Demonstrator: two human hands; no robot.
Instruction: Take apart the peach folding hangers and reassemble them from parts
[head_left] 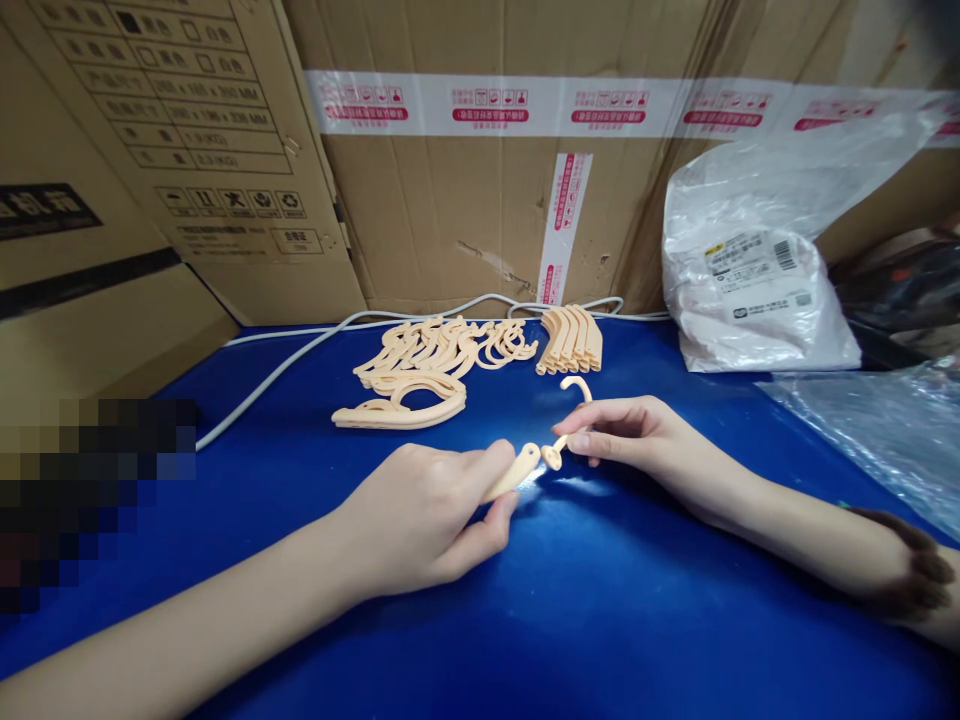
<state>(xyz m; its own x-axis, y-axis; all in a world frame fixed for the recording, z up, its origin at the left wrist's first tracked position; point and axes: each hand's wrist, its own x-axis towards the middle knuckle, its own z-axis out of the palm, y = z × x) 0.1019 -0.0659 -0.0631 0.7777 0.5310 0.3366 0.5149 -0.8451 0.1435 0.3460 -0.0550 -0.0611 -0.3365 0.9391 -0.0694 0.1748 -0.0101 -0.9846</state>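
Note:
My left hand [442, 510] pinches a cream plastic hanger arm [521, 464], with a small hole at its exposed end; most of the arm is hidden in my fingers. Just to the right, my right hand [637, 432] grips a cream hanger hook [576, 384]. Its curved tip points up, and its round base [552, 458] faces the holed end of the arm. The two parts are very close; whether they touch I cannot tell. Beyond my hands lie a loose pile of hooks and curved parts [435, 345], a neat stack of hanger arms [571, 340] and some folded hanger pieces [401, 408].
Cardboard boxes [465, 200] wall off the back and left of the blue table [600, 620]. A white cable [281, 372] runs along the rear. At right stand a plastic bag with a label [757, 290] and a clear plastic sheet [885, 420].

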